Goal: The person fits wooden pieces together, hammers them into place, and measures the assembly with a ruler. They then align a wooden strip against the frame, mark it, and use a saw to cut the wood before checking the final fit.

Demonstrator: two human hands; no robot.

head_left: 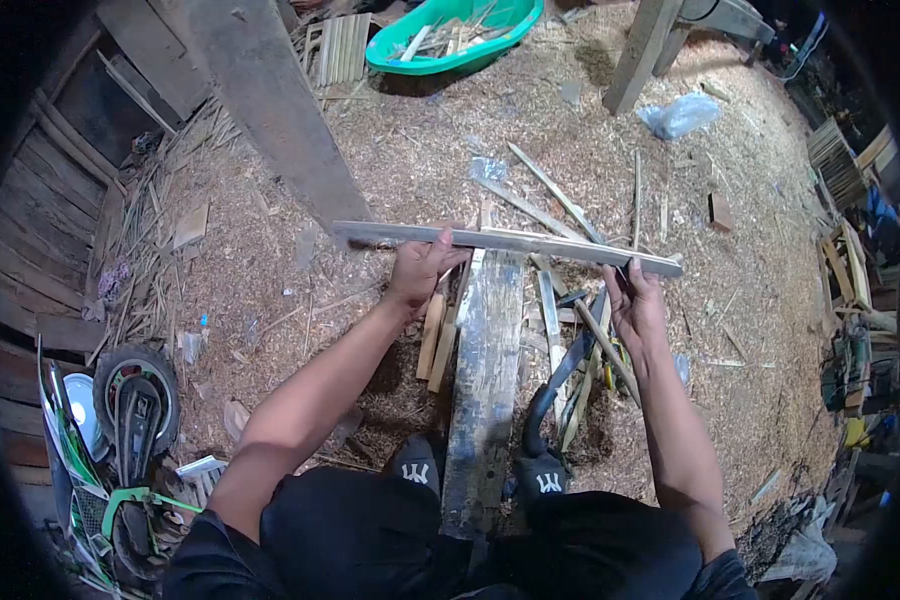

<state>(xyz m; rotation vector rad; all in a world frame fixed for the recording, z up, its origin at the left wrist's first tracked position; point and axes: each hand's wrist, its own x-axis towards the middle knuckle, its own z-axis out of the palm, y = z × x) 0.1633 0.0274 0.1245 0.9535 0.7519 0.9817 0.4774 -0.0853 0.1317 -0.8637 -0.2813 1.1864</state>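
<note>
A long, narrow wooden strip [555,246] is held crosswise above the far end of a worn, paint-marked plank [485,370]. My left hand [425,268] is closed round the strip left of its middle, thumb on top. Near the strip's right end, my right hand [638,305] grips it from below with the fingers and thumb. The plank runs between my feet toward my body. Short wood pieces [436,340] lie left of the plank, and several sticks and a dark curved tool-like object [560,385] lie to its right.
A thick wooden post [270,100] rises at the upper left. Behind are a green tub [450,62] of wood scraps, wooden legs [645,60] and a plastic bag [680,116]. A small green bike [135,440] stands at the lower left. Shavings cover the floor.
</note>
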